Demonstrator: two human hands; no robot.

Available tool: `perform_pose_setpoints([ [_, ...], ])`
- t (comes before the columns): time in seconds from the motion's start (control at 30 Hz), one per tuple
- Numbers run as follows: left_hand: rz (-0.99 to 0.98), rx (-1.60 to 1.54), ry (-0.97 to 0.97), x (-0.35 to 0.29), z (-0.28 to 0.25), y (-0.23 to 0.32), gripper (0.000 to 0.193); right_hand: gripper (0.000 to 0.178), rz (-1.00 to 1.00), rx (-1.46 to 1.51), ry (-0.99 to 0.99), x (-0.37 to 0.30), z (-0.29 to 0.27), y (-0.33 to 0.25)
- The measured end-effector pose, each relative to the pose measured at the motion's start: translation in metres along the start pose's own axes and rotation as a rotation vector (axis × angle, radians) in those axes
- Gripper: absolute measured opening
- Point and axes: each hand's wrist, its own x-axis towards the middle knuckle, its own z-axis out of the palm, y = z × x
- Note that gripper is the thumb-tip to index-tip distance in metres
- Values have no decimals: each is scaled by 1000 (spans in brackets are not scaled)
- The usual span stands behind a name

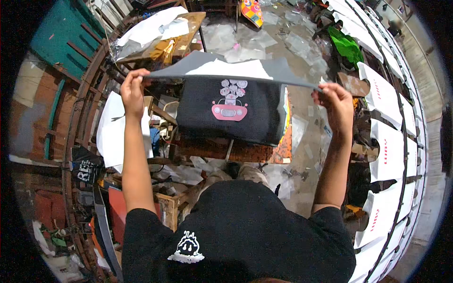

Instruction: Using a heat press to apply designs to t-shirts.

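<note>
A dark grey cut fabric panel [295, 73] is stretched taut between my hands, its near edge almost straight. My left hand [134, 92] pinches the panel's left corner, and my right hand [337, 104] pinches its right corner. A white area [231, 69] shows on the panel's far side; whether it is a sheet or a print I cannot tell. Below and nearer to me lies a stack of black fabric pieces [198, 111], its top one printed with a pink car [229, 112] carrying several figures. The stack rests on a rust-brown board [283, 154].
White printed shirt pieces [384, 151] line a long rack at the right. A wooden table [196, 23] with white sheets stands at far left. Loose clear sheets [297, 47] litter the floor. A wooden crate [167, 207] and white sheets [111, 132] are by my left arm.
</note>
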Motion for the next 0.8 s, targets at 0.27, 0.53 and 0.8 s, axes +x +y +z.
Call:
perform_pose_setpoints([
  [0.27, 53, 165, 13, -82, -23, -30, 10, 15, 148, -96, 80, -62, 21, 28],
  [0.53, 82, 297, 6, -113, -30, -31, 9, 12, 182, -216, 38, -89, 16, 32],
  [0.8, -313, 638, -423, -167, -39, -114, 12, 17, 454, -641, -161, -106, 3, 173],
])
